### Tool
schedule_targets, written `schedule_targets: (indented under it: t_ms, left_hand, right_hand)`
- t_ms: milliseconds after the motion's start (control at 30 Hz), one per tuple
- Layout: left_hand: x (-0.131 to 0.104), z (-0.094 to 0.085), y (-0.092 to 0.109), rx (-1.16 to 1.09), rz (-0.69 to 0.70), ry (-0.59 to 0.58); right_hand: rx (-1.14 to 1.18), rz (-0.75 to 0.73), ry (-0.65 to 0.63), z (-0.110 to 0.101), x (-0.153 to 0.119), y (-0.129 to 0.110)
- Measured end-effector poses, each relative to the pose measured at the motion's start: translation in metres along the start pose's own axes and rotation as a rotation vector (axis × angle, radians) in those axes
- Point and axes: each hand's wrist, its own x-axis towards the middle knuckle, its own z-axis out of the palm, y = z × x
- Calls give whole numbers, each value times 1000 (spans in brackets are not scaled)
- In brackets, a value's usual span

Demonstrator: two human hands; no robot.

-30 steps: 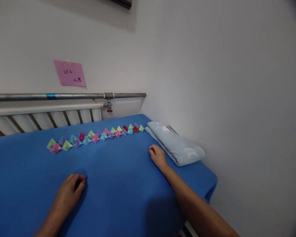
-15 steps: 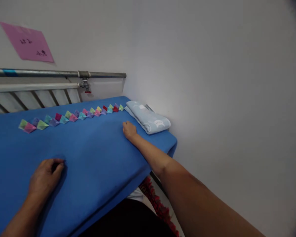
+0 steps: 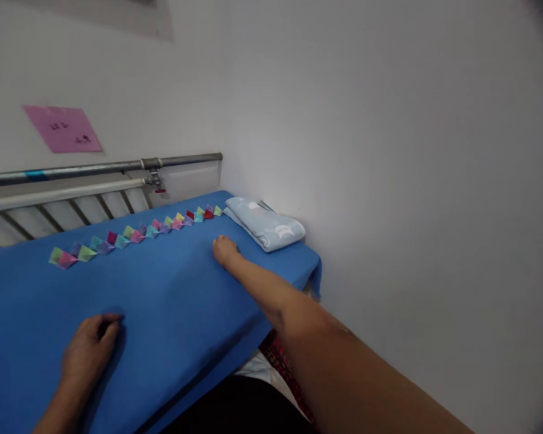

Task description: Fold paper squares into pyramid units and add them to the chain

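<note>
My left hand (image 3: 89, 345) rests low on the blue cloth (image 3: 163, 325), its fingers curled and the thumb tip close to the forefinger. What lies between those fingertips, if anything, is too small to make out. Farther off, my right hand (image 3: 225, 249) is closed in a loose fist on the same cloth, just left of a folded pale blue towel (image 3: 278, 229) with white figures. Its fingertips are hidden. Beyond both hands, a zigzag row of folded colored paper pieces (image 3: 137, 235) runs across the cloth, its right end near the towel.
A radiator (image 3: 70, 214) and a metal pipe (image 3: 185, 161) with a red-handled valve (image 3: 160, 190) line the back wall. Pink paper (image 3: 67, 129) with writing hangs above. A plain wall (image 3: 389, 181) bounds the right side. Red patterned fabric (image 3: 285, 361) shows below the table edge.
The view has tilted upward, so the pink paper and pipe sit lower. My right hand is slightly farther from the towel. My left hand keeps nearly the same pose on the cloth.
</note>
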Motion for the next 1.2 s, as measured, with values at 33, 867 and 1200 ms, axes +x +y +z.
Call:
schedule_targets:
  t_ms: [33,867,1200]
  left_hand:
    - [0,0,1,2,-10,5]
    - [-19,3,10,-21,54,54]
    - [-62,2,-15,-241,245,43]
  right_hand:
    - [-3,2,3,1,-1,-1]
    - [240,-451,238,26,-58,-124]
    - [164,-345,208,30,-60,-121]
